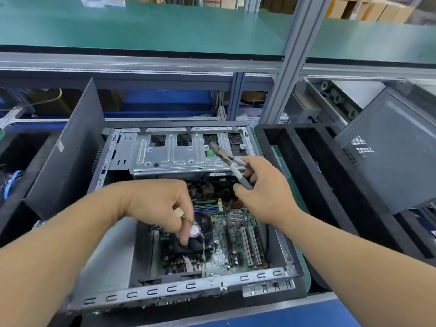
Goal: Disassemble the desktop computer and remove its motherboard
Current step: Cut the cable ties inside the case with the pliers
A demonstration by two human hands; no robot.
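Observation:
An open desktop computer case (264,277) lies on its side in front of me. Its green motherboard (236,241) shows inside, with a black CPU fan (200,241) at its left part. My left hand (160,204) hovers over the fan and pinches a small beige fan connector (178,212) with thin coloured wires that trail down over the fan. My right hand (264,190) is above the board's far right and grips grey-handled cutting pliers (228,161), jaws pointing up and left over the silver drive cage (169,154).
The removed dark side panel (70,147) leans at the case's left. Black foam trays (318,175) sit at the right, and another grey computer case (391,152) stands beyond them. A green shelf (141,27) on aluminium posts runs overhead at the back.

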